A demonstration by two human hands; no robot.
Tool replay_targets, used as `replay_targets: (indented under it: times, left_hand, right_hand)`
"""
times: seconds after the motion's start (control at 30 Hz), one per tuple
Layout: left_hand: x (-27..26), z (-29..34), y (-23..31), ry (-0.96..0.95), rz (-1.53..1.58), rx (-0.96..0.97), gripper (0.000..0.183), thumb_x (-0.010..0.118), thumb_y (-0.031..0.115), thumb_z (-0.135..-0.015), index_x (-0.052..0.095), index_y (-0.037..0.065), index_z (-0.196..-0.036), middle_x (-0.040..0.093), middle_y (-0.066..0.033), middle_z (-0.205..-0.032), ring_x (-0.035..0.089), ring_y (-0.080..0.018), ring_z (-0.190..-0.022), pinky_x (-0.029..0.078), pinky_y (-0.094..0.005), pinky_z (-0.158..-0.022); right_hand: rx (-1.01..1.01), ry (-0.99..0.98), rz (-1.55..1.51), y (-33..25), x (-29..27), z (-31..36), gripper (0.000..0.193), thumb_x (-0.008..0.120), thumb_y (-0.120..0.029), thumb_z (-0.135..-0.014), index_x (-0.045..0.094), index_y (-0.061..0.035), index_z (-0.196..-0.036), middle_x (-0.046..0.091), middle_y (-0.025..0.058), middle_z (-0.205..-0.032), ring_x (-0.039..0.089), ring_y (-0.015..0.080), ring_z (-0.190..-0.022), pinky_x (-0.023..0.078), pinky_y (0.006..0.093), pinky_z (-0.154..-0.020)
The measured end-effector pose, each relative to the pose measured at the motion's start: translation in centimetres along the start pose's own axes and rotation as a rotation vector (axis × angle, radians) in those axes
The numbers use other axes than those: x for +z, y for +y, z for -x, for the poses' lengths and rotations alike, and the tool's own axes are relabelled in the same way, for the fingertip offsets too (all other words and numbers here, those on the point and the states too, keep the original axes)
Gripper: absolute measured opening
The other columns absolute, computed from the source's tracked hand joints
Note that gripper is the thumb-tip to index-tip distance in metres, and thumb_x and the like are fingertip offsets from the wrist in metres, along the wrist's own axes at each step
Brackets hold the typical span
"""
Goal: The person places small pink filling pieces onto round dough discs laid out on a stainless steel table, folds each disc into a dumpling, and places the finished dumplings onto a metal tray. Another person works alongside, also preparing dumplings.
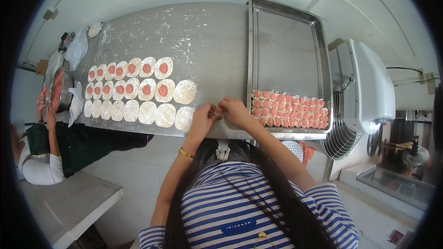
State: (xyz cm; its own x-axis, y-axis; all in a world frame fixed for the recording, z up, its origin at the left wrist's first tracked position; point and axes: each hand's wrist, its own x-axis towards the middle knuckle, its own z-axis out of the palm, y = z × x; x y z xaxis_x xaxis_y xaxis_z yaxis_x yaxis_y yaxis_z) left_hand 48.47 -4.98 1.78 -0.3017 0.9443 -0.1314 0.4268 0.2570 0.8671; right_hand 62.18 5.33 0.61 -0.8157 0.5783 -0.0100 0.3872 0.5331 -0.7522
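My left hand [203,118] and my right hand [234,111] meet over the near edge of the steel table, fingers closed around a small dumpling [218,115] that they mostly hide. To the left lie rows of round dough wrappers [185,91]. The two farther rows mostly carry a dab of pink meat filling [164,68]; the nearest row is bare dough. Right of my hands stands a deep metal tray [251,50], its near end packed with rows of open-topped dumplings [290,109] showing pink filling.
At the far left a co-worker [44,152] reaches into a metal bowl [67,93] of pink filling. Plastic bags [76,53] lie near it. A white mixer-like machine [369,80] with a wire guard stands right of the tray. Flour streaks the steel table [217,41].
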Motion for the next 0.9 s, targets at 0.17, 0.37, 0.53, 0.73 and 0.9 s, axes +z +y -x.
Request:
replay_targets:
  times: [0.17,0.37,0.53,0.73,0.9]
  left_hand:
    - [0.0,0.1,0.6,-0.005,-0.007,-0.008,0.022,0.071,0.004,-0.073,0.060,-0.001,-0.090,0.067,-0.0138,-0.079,0.067,-0.0208,-0.072,0.051,-0.0304,-0.066]
    - [0.3,0.0,0.3,-0.006,-0.005,-0.030,0.023,0.072,0.004,-0.073,0.059,-0.002,-0.091,0.066,-0.0146,-0.078,0.067,-0.0237,-0.072,0.051,-0.0311,-0.066]
    - [0.0,0.1,0.8,0.031,-0.134,0.017,0.021,0.070,0.004,-0.073,0.059,0.000,-0.091,0.066,-0.0141,-0.079,0.066,-0.0274,-0.073,0.051,-0.0338,-0.066]
    - [0.2,0.0,0.3,0.023,-0.022,0.021,0.026,0.071,0.001,-0.070,0.059,0.000,-0.093,0.063,-0.0144,-0.083,0.063,-0.0280,-0.075,0.050,-0.0354,-0.066]
    - [0.2,0.1,0.1,0.074,-0.119,0.078,0.028,0.070,-0.001,-0.071,0.058,0.000,-0.096,0.064,-0.0143,-0.083,0.064,-0.0267,-0.074,0.051,-0.0346,-0.068]
  right_hand:
    - [-0.092,0.083,-0.032,-0.9,-0.7,0.4,0.021,0.055,0.002,-0.070,0.061,-0.0039,-0.089,0.060,0.0128,-0.089,0.060,0.0340,-0.083,0.048,0.0409,-0.071]
    - [-0.038,-0.011,-0.012,-0.3,-0.1,0.2,0.016,0.056,-0.004,-0.074,0.060,-0.0031,-0.090,0.057,0.0150,-0.089,0.058,0.0376,-0.084,0.047,0.0449,-0.072]
    - [-0.043,0.115,0.017,-1.1,-0.3,0.3,0.012,0.056,-0.004,-0.074,0.061,-0.0033,-0.086,0.057,0.0147,-0.085,0.058,0.0384,-0.081,0.047,0.0451,-0.071]
    - [0.028,-0.006,0.075,-0.6,0.2,0.1,0.031,0.054,0.004,-0.068,0.060,-0.0044,-0.097,0.058,0.0148,-0.097,0.059,0.0364,-0.087,0.048,0.0435,-0.074]
    - [0.045,0.178,0.059,-1.6,0.1,0.3,0.030,0.054,0.005,-0.068,0.061,-0.0037,-0.097,0.058,0.0140,-0.094,0.059,0.0369,-0.086,0.048,0.0437,-0.074]
